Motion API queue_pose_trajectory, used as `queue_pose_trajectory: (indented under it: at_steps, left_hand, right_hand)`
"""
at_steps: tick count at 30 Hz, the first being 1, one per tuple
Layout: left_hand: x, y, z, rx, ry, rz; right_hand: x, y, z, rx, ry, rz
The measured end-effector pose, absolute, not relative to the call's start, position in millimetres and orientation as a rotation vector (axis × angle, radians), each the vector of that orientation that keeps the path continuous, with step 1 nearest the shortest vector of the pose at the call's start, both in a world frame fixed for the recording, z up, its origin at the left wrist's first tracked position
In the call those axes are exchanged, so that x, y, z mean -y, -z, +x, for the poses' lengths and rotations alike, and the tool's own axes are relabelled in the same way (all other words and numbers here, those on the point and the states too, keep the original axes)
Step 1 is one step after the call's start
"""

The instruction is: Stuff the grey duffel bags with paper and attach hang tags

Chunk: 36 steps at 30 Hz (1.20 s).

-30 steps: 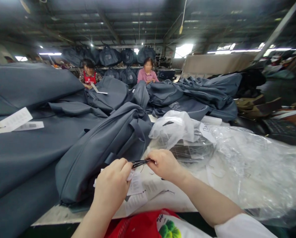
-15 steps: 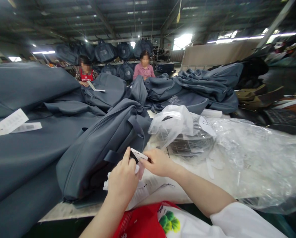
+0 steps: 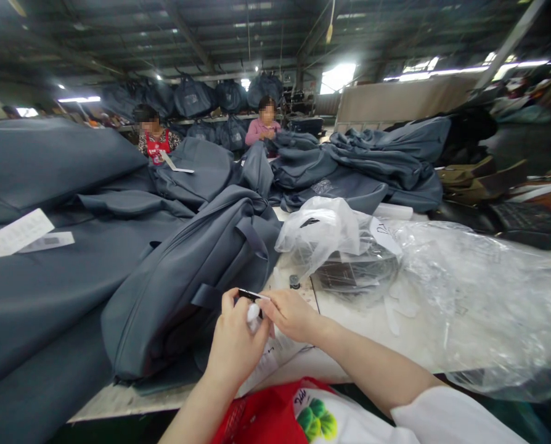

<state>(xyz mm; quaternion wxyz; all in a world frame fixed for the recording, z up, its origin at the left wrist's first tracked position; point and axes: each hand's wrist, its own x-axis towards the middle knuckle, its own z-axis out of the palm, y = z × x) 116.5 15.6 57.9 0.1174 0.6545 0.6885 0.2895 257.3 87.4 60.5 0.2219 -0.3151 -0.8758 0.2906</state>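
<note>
My left hand and my right hand meet over the table's near edge, both pinching a small black-and-white tag between them. The left hand also pins white paper labels under its fingers. A grey fabric bag with a strap lies just left of my hands, touching the left one. The fingers of both hands are closed.
Grey bags are piled across the left and far side of the white table. A clear plastic bag and plastic sheeting lie to the right. A red and white bag sits below. Two people work at the far end.
My hands have drawn closer together and slightly nearer to me. The tag, held out flat as a dark strip a second ago, is now turned and gripped tightly between both hands.
</note>
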Motion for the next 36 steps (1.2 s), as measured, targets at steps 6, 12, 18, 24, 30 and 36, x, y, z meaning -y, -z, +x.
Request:
queue_pose_trajectory:
  at_steps: [6, 12, 18, 24, 30, 36]
  left_hand:
    - [-18, -48, 105, -1.786, -1.263, 1.575]
    - [-23, -47, 103, -1.453, -1.318, 1.001]
    - [-20, -49, 89, -1.58, -1.227, 1.236]
    - [-14, -58, 68, -1.737, -1.078, 1.407]
    - [-1, -61, 77, -1.592, -0.975, 1.519]
    - [22, -74, 78, -1.358, -1.001, 1.537]
  right_hand:
    - [-90, -50, 258, 2.448, -0.529, -0.915]
    - [-84, -43, 252, 2.502, -0.58, -0.692]
    - [-81, -52, 259, 2.666, -0.618, -0.645]
    - [-83, -56, 273, 2.604, -0.476, -0.648]
    - [-90, -73, 271, 2.387, -0.512, -0.622]
    - [-97, -67, 248, 1.99, -1.092, -0.753]
